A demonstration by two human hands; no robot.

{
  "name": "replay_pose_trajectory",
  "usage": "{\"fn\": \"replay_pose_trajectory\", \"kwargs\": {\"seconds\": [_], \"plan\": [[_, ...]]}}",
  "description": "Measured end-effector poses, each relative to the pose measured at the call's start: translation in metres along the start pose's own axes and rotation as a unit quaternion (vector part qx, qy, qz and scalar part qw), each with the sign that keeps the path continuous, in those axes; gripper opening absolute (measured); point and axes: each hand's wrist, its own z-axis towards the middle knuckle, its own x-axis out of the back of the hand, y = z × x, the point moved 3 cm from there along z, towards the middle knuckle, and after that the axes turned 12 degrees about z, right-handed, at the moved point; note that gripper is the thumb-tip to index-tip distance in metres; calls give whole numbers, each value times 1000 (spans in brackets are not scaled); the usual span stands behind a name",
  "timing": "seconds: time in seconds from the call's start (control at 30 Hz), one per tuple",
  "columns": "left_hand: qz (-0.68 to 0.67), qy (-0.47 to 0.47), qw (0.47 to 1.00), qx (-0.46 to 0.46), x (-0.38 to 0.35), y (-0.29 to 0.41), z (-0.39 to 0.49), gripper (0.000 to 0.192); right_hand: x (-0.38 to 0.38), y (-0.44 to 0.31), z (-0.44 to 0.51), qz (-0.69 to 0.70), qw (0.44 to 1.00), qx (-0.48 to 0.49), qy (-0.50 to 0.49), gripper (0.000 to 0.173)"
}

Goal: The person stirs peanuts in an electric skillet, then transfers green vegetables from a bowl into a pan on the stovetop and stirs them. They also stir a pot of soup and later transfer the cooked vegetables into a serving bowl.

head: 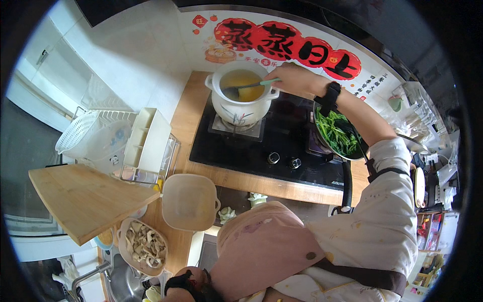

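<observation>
My right hand [290, 77] grips the pale green end of a ladle or spoon [260, 83] above the rim of a white ceramic pot [241, 109]. The tool's dark head rests in yellowish liquid [251, 94] inside the pot. The two-handled pot bears a painted plant and stands over the left burner of a black cooktop [234, 151]. To the right, partly behind my forearm, a pan [346, 181] holds leafy greens [334, 130]. Only part of my left arm, with a black strap, shows at the bottom edge; the left hand is out of view.
An empty-looking plastic container [188, 202] and a tub of sliced mushrooms [145, 243] stand on the wooden counter. A tilted cutting board [90, 200] juts out beside a rack with a white utensil holder [145, 141]. The sink [128, 281] lies at lower left. Two control knobs [273, 157] face me.
</observation>
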Motion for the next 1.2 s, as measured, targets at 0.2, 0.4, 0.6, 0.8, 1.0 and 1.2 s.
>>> {"fn": "replay_pose_trajectory", "kwargs": {"seconds": [0.2, 0.4, 0.6, 0.8, 1.0, 1.2], "plan": [[315, -23, 894, 319, 67, 5, -46, 48, -18, 18, 2, -152, 985, -4, 79, 33], [370, -189, 695, 587, 100, 26, -116, 43, -50, 28, 14, -266, 961, 7, 76, 40], [364, -153, 601, 695, 120, 47, -157, 40, -48, 32, 17, -227, 974, -6, 0, 32], [372, -121, 549, 738, 130, 57, -186, 29, -35, 28, 8, -267, 964, 17, -8, 18], [371, -69, 520, 766, 141, 71, -207, 27, -16, 11, 0, -275, 957, 48, -72, 15], [387, -32, 510, 768, 149, 81, -214, 27, -29, -19, -5, -299, 948, 106, -32, 17]]}}
